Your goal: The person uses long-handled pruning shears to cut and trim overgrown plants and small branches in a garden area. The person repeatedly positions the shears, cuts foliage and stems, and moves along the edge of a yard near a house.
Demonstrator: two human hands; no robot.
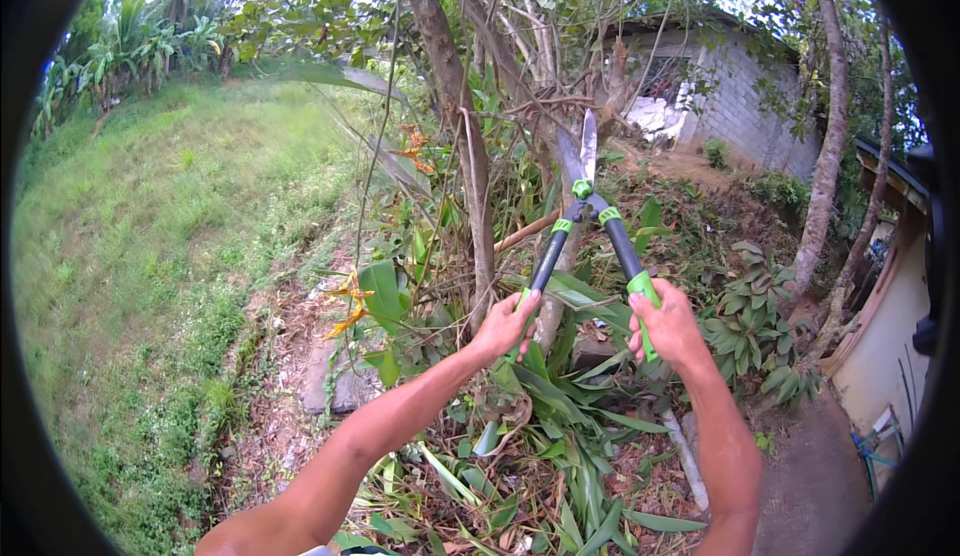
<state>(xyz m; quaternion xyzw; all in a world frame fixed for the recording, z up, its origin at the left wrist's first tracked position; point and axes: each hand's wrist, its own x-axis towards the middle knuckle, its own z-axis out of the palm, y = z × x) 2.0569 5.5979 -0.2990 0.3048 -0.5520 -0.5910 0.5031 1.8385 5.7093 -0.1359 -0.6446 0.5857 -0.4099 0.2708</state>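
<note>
My left hand [508, 323] is closed around one green-and-black handle of a pair of hedge shears [582, 189]. The other handle is in my right hand [666, 323]. Both arms reach forward, and the shears point away from me with their two blades a little apart. Their tips are near woody vines [551, 103] tangled about the tree stems; whether they touch is not clear. Left of the shears rises a slim tree trunk [474, 203]. Long green leaves [577, 436] lie heaped below my hands.
Orange flowers [349, 304] hang on the left, near a flat stone slab [330, 383]. A grassy slope [172, 218] spreads beyond. A grey block building [750, 98] stands at the upper right. A pale cut branch [686, 458] lies low beside a dirt path [810, 488].
</note>
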